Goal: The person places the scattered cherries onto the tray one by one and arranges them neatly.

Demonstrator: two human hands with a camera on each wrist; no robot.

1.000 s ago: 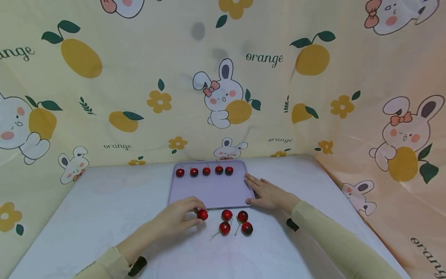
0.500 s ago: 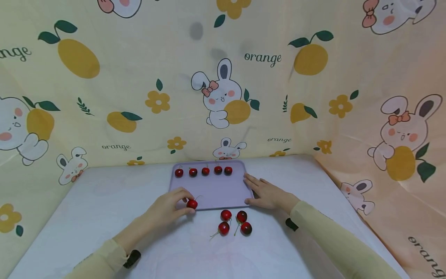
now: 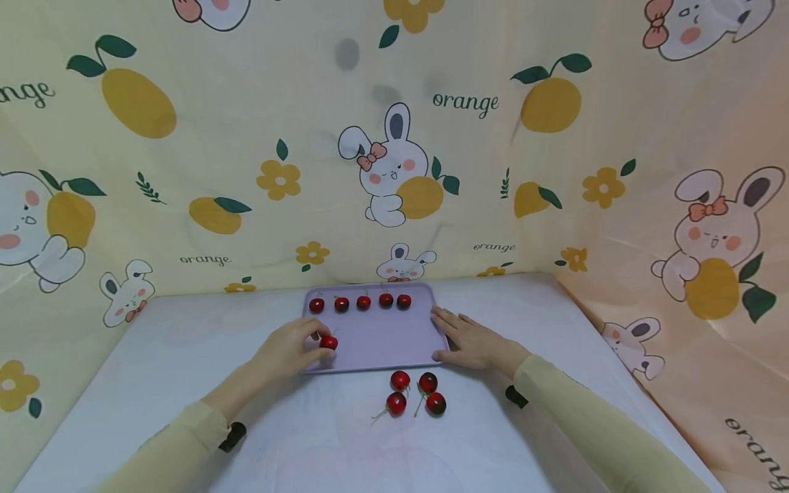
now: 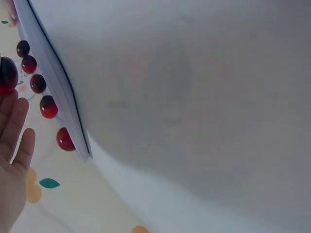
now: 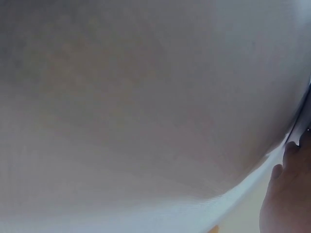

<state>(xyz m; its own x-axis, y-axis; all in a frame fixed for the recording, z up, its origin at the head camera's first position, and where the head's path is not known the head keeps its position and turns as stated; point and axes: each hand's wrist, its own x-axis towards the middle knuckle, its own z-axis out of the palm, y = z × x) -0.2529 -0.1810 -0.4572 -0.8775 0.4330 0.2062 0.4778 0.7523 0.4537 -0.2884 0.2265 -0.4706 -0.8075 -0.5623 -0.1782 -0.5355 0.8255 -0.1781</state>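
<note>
My left hand [image 3: 288, 348] pinches a red cherry [image 3: 329, 342] between thumb and fingers, over the front left part of the lilac tray [image 3: 382, 342]. The same cherry [image 4: 7, 75] shows at the left edge of the left wrist view, by the fingers. Along the tray's far side lies a row of several cherries [image 3: 364, 301], stems pointing away. My right hand [image 3: 477, 344] rests at the tray's right edge with its fingers extended. In the right wrist view only part of the right hand [image 5: 289, 194] appears, at the lower right.
Several loose cherries with stems, among them a dark red cherry [image 3: 435, 404], lie on the white tabletop [image 3: 345, 438] in front of the tray. A patterned cloth [image 3: 308, 137] hangs behind the table and along its right side.
My left hand has carried the cherry from the tabletop in front of the tray, leftward and away, to over the tray. The right hand stays at the tray's edge.
</note>
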